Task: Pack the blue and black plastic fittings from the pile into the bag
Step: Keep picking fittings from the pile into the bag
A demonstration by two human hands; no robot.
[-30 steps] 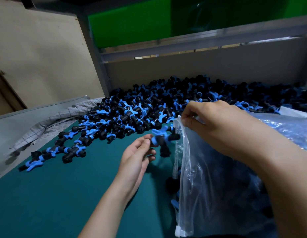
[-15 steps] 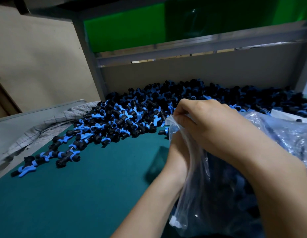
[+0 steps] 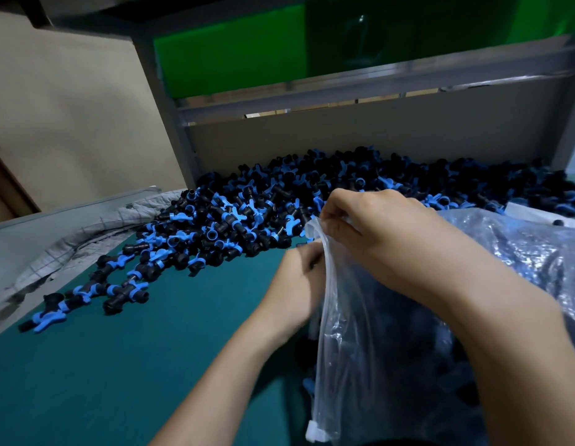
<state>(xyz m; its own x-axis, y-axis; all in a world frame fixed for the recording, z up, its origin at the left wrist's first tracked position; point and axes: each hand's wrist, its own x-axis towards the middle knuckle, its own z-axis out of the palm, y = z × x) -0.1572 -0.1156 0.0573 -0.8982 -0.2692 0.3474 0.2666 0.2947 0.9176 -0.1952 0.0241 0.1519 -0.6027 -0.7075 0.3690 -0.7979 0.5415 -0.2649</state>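
A big pile of blue and black plastic fittings (image 3: 279,204) lies along the back of the green table (image 3: 119,365), with a loose trail running toward the left front. A clear plastic bag (image 3: 392,349) stands at the right, with dark fittings showing through it. My right hand (image 3: 376,233) pinches the top edge of the bag's mouth and holds it up. My left hand (image 3: 292,284) is at the mouth of the bag. Its fingertips are blurred and partly hidden by the plastic, so what it holds does not show.
A grey checked cloth (image 3: 87,233) is bunched along the table's left edge. A grey back panel (image 3: 344,133) and a metal post (image 3: 164,107) close off the rear, under a green board. A white sheet (image 3: 537,215) lies behind the bag at the right.
One second ago my left hand held a fitting just left of the bag. It then went into the bag's mouth, and that fitting is out of sight now. My right hand kept its pinch on the bag.
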